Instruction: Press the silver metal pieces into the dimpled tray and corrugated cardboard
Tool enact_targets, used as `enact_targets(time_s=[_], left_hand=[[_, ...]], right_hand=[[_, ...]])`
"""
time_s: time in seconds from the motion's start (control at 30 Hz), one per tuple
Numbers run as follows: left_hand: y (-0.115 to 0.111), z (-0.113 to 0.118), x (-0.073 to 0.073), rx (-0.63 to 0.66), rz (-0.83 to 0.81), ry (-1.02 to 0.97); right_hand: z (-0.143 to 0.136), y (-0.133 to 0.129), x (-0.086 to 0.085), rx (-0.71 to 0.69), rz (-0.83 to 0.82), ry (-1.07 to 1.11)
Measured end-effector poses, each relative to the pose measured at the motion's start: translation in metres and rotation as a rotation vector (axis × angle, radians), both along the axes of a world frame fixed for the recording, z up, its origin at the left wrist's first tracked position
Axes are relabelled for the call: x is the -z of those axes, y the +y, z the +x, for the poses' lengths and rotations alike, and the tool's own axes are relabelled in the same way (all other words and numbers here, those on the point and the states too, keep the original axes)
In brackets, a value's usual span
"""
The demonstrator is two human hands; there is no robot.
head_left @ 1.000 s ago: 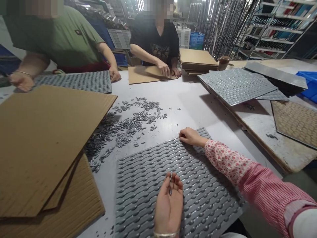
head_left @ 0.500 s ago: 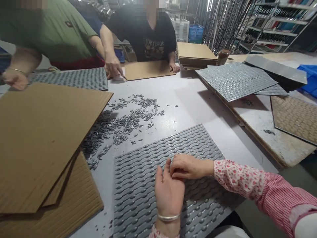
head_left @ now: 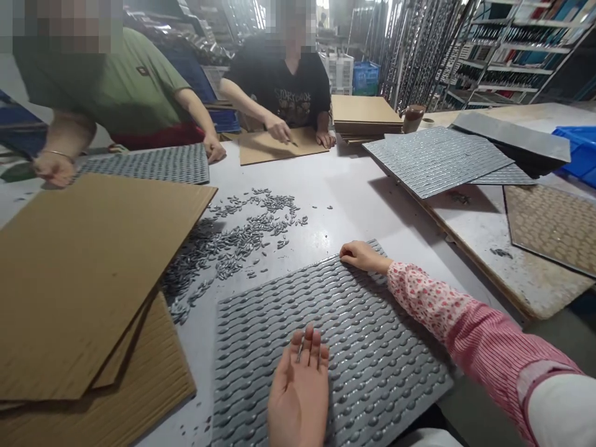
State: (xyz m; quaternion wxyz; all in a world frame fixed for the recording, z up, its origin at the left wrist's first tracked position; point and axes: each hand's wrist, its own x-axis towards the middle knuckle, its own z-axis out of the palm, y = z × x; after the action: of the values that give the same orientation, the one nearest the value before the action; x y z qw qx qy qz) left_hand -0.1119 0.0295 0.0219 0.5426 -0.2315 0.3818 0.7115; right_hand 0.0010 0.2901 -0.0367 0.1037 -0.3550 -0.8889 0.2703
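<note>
Watching remotely: grey ridged panel (head_left: 382,347) is lying on the white table (head_left: 347,186). My left hand (head_left: 300,391) is facing palm up over its near part, fingers loosely open, apparently cradling a small grey piece (head_left: 298,356). My right hand (head_left: 357,256) is sitting curled at its far edge; I cannot tell whether it is gripping anything. Loose pieces (head_left: 246,239) are lying beyond its far-left side.

Grey panel (head_left: 347,320) in wavy rows, brown cardboard (head_left: 116,279), pink-striped sleeve (head_left: 465,323) with red, perhaps heart-shaped, spots
</note>
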Motion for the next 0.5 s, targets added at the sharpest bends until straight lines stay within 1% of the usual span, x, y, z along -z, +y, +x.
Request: enact_targets(time_s=[0.07, 0.13, 0.2, 0.27, 0.33, 0.4, 0.5], left_hand=[[-0.009, -0.003, 0.005, -0.027, -0.031, 0.009], [-0.019, -0.006, 0.012, -0.047, -0.062, 0.017], [-0.028, -0.008, 0.019, -0.077, -0.092, 0.031], [-0.038, -0.009, 0.022, -0.113, -0.120, 0.049], [-0.050, -0.007, 0.020, -0.139, -0.126, 0.062], [-0.064, -0.006, 0.015, -0.155, -0.109, 0.073], [-0.090, -0.008, 0.008, -0.178, -0.064, 0.077]], right_hand=[[-0.004, 0.002, 0.000, -0.028, 0.061, -0.060], [-0.006, 0.005, -0.001, -0.057, 0.077, -0.101], [-0.008, 0.009, -0.001, -0.063, 0.052, -0.114], [-0.008, 0.014, 0.000, -0.055, 0.010, -0.103], [-0.006, 0.017, 0.001, -0.053, -0.016, -0.082], [-0.004, 0.018, 0.002, -0.065, -0.022, -0.066], [0.001, 0.016, 0.002, -0.069, -0.023, -0.050]])
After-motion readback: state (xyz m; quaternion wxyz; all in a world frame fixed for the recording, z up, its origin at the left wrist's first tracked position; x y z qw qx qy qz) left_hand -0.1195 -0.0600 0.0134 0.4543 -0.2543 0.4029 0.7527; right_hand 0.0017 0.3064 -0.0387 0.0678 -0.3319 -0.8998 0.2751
